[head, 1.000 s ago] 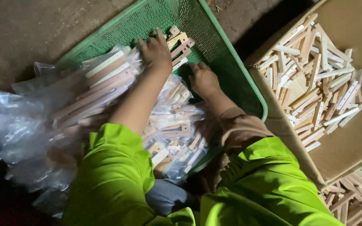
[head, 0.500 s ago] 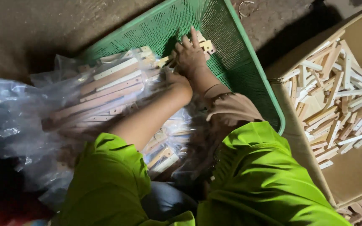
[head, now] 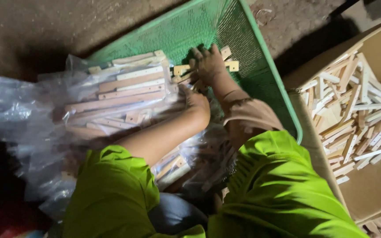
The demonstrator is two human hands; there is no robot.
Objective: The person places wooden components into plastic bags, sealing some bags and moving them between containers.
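Wooden slats (head: pixel 128 90) lie bagged in the green basket (head: pixel 261 66); right hand (head: pixel 209 64) closes its grip on loose pieces (head: pixel 231 65), left hand (head: pixel 197 101) buried, grip unclear.

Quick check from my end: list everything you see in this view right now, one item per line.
green mesh basket: one, green, centre top, on the floor
loose wooden pieces: a few, pale, in the basket under the right hand
clear plastic bag of wooden strips: one, left of centre
cardboard box: one, brown, right
wooden sticks: many, pale, heaped in the box
floor: brown
sleeves: two, lime green
left hand: at the bag's edge
right hand: on the loose pieces
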